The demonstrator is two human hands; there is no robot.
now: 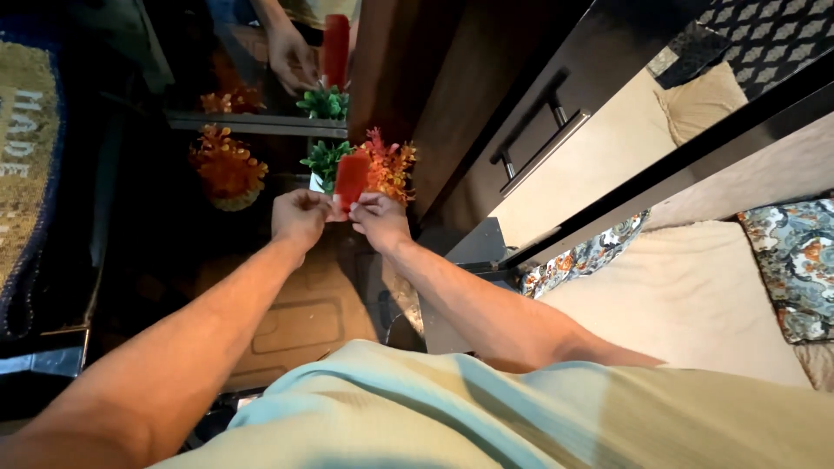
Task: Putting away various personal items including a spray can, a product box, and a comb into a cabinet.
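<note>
Above the glossy black tabletop (174, 260), left hand (300, 217) and right hand (380, 220) pinch a flat red plastic piece (351, 178), fingers clamped on its lower end, beside orange and green artificial plants (387, 165).

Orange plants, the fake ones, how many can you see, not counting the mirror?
2. One orange plant sits left on the dark shelf; the other stands right, behind the red piece both hands hold. Reflections show above; more may be hidden.
</note>
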